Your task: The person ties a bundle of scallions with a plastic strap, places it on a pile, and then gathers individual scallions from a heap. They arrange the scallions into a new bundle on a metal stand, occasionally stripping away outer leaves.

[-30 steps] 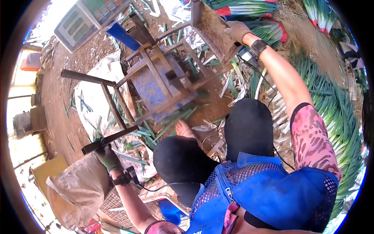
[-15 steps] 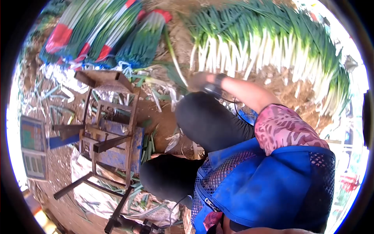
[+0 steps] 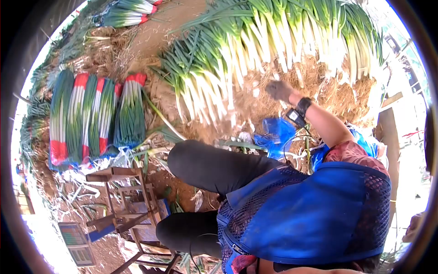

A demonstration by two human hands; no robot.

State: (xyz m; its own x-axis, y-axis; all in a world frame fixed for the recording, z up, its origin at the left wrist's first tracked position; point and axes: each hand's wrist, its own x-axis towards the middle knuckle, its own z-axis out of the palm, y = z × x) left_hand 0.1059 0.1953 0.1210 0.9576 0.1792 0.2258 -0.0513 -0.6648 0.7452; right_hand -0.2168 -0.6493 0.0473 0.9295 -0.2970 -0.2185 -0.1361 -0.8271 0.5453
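My right hand [image 3: 279,90], in a dark glove with a black band and a small device at the wrist, reaches over the root ends of a long row of green onions [image 3: 273,41]. Its fingers look bunched but are blurred, and I cannot tell whether they hold anything. The white stalks and roots face me, the green leaves point away. At the bottom edge, beside the legs of a metal frame [image 3: 142,194], a dark gloved shape shows part of my left hand [image 3: 153,270]; its fingers are hidden. A crumpled blue plastic sheet [image 3: 276,137] lies below my right forearm.
Several bundled green onions with red bands [image 3: 93,116] lie at the left, and more bundles [image 3: 127,13] at the far top left. Beside the metal frame stands a scale display [image 3: 77,243]. One loose onion [image 3: 162,116] and leaf scraps lie on the soil. A board [image 3: 388,137] stands at the right.
The view has turned toward the onion row. My right hand has moved from near my knee out to the roots, the arm more stretched. My left hand has mostly left the view.
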